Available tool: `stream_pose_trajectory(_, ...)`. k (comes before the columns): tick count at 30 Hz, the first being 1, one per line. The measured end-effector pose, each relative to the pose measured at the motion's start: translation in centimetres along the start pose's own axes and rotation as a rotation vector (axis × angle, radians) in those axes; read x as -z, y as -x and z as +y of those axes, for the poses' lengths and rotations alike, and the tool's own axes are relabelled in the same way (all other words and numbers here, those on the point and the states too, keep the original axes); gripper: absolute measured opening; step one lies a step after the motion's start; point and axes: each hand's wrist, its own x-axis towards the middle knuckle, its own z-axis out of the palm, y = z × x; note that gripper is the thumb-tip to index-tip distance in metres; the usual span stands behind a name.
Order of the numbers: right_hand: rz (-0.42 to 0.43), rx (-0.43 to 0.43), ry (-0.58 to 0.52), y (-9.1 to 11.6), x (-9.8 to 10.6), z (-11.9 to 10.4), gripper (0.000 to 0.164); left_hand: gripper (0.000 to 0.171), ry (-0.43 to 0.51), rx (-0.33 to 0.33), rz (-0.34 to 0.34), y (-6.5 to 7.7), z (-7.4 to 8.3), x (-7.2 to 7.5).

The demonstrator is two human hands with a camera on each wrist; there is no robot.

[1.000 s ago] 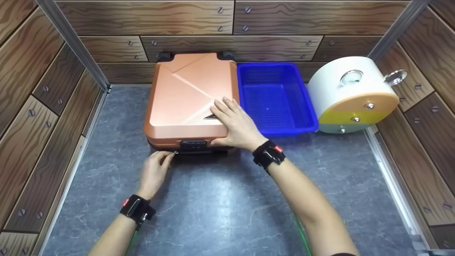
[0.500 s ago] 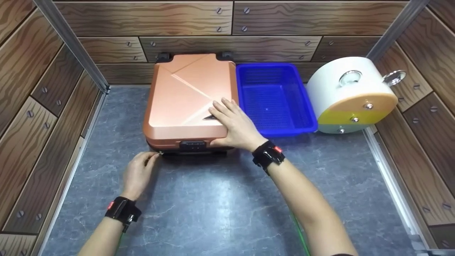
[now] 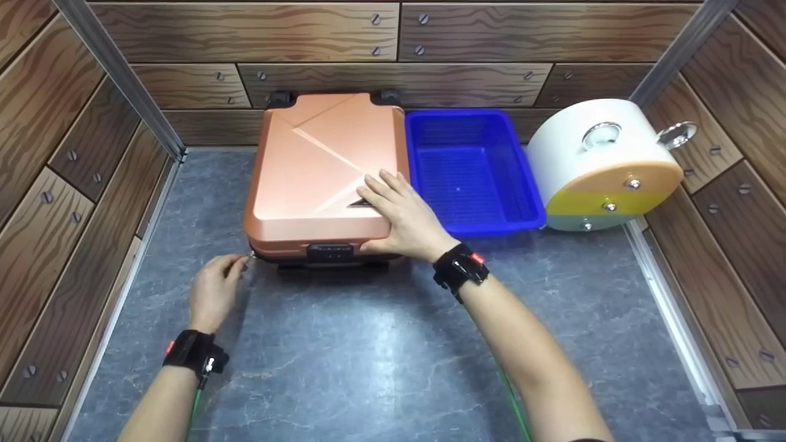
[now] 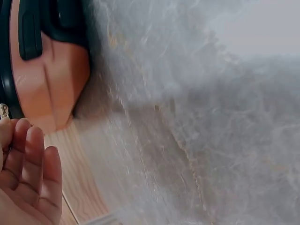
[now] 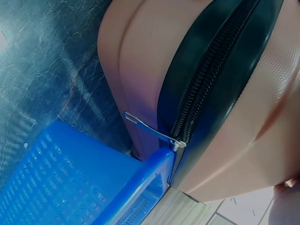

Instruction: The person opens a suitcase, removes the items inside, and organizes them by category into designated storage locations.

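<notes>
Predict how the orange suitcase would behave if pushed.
The orange suitcase is probably stiff: no dent shows under the right hand. It seems unlikely to tip, lying on its broad side. Pushed toward the blue basket, it would likely nudge that, as they sit side by side.

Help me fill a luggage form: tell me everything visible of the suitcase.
The suitcase has a copper-coloured, plastic-looking hard shell with diagonal creases, a triangular emblem, a black zip band and a combination lock in its near side. It lies flat, lid lowered, on the grey surface, wheels toward the back wall. The right hand rests on its near right corner; the left hand pinches a zipper pull at the near left corner. A blue basket appears to touch its right side.
</notes>
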Motion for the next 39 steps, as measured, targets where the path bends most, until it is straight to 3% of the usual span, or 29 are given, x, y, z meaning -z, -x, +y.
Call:
stream_pose_trajectory(12, -0.017, -0.001, 0.009, -0.1, 0.2, -0.1, 0.112, 0.031, 0.063, 0.055, -0.068, -4.0, -0.7, 0.5)
stream_pose_trajectory(28, -0.014, 0.003, 0.004, -0.2, 0.0, -0.4, 0.112, 0.036, 0.076, 0.120, -0.190, -11.3, 0.3, 0.8)
stream_pose_trajectory(35, -0.013, 0.015, -0.002, -0.3, -0.1, -0.6, 0.110, 0.039, -0.001, 0.126, -0.213, -12.4, 0.8, 1.2)
stream_pose_trajectory(39, -0.003, 0.001, 0.012, 0.0, 0.1, -0.3, 0.110, 0.039, 0.032, 0.087, -0.237, -12.7, 1.3, 0.9)
